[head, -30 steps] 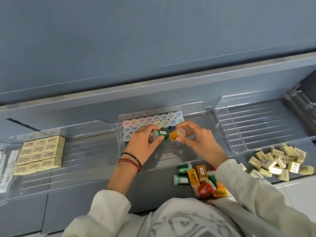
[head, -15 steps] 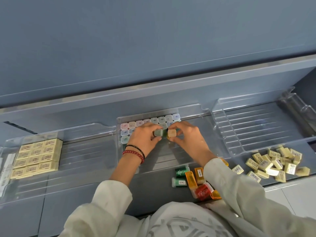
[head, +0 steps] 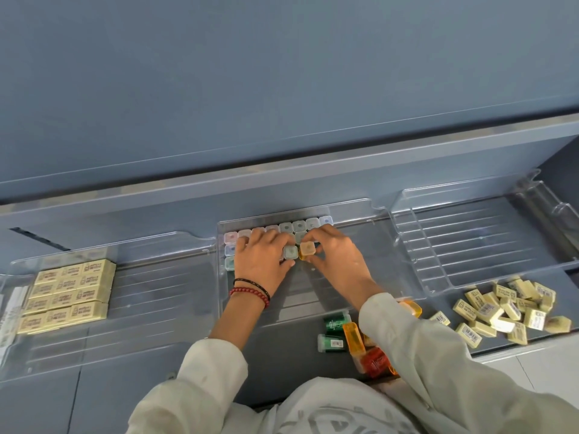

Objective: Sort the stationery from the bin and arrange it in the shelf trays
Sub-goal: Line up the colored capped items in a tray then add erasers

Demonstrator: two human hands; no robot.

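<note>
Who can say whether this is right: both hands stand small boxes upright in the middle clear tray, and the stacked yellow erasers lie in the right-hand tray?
Wrong tray. The head view shows the stacked yellow erasers in the left-hand tray. The rest holds: left hand and right hand stand small boxes upright in the middle clear tray.

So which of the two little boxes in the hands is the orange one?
The orange box is the one pinched by the right hand, over the middle tray. Its neighbour, the green box, is in the left hand.
</note>
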